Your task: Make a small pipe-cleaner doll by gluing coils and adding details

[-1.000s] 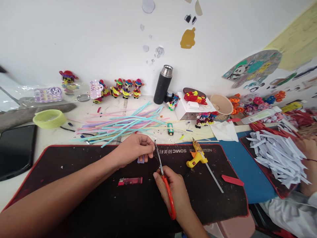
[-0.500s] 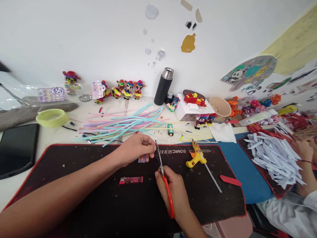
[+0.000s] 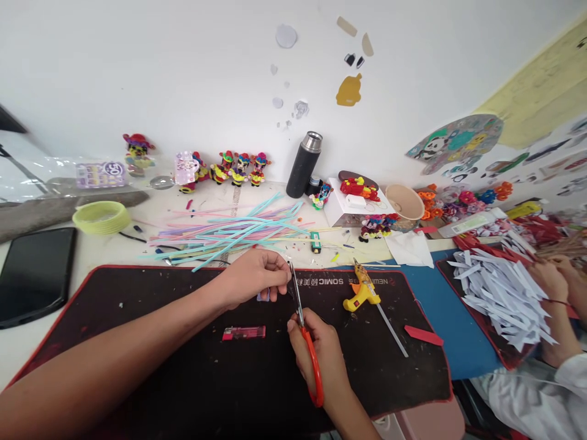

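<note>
Two bare hands, mine, above the black, red-edged fabric mat (image 3: 183, 379) at the near edge of the white bench (image 3: 87, 249). Right hand (image 3: 328, 360): grasping steel scissors with red-orange handles (image 3: 312, 360), blades aimed toward the far edge, presumably so the tips work right beside my left fingers. Left hand (image 3: 254, 275): fingertips pinched together by the blade tips, probably to steady something fine; what they grip is too small to tell. Pink translucent lighter (image 3: 244, 332): flat on the mat, left of the scissors, seemingly within easy reach. Yellow glue gun with clear stick (image 3: 362, 296): near the mat's far right corner, nozzle away from me, perhaps for safety. Pastel fuzzy stems (image 3: 229, 235): loose heap beyond the mat's far edge, likely leaving the mat for handwork.
</note>
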`<state>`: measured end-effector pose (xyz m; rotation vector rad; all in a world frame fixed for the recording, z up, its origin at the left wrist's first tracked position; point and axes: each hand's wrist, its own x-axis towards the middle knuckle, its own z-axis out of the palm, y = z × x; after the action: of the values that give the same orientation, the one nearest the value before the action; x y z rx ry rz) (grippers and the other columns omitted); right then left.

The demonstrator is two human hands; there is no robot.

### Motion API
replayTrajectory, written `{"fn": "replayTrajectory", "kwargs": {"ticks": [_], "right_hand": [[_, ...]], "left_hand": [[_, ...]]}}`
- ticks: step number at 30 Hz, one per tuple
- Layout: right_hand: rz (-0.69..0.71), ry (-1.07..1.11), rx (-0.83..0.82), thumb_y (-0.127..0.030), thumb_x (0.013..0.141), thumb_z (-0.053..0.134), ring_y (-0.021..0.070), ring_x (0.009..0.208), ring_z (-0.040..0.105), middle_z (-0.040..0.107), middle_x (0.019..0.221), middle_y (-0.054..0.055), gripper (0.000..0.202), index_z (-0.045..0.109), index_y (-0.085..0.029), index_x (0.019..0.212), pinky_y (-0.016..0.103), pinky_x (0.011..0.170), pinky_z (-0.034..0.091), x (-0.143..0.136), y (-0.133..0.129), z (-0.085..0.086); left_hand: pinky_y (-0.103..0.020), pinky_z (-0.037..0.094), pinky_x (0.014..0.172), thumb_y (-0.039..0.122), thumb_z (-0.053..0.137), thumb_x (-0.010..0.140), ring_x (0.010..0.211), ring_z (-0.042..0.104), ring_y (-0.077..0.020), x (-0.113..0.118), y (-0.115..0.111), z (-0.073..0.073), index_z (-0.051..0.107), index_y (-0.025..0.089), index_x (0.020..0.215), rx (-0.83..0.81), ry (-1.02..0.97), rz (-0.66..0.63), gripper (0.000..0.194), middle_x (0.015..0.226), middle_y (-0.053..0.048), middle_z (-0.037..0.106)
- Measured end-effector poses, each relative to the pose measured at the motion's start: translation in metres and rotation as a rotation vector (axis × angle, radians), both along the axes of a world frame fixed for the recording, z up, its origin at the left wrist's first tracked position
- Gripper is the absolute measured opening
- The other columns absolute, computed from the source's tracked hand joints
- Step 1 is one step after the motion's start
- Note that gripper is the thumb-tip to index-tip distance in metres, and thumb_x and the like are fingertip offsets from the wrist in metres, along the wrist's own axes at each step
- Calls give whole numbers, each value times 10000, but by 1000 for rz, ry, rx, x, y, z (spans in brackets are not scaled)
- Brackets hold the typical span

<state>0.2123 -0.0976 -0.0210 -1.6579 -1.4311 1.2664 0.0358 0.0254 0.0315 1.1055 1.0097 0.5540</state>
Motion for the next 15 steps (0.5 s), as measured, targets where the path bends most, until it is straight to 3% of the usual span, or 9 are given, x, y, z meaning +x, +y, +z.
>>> {"fn": "replayTrajectory", "kwargs": {"ticks": [15], "right_hand": [[-16, -94, 124, -455, 1023, 526, 118, 584, 305, 367, 651, -61, 364, 476, -221, 748, 228, 495, 260, -2, -4, -2]], "left_hand": [[-191, 384, 415, 283, 669, 661, 455, 576, -92, 5, -2, 0, 644, 169, 744, -24, 19, -1, 143, 600, 21, 693]]}}
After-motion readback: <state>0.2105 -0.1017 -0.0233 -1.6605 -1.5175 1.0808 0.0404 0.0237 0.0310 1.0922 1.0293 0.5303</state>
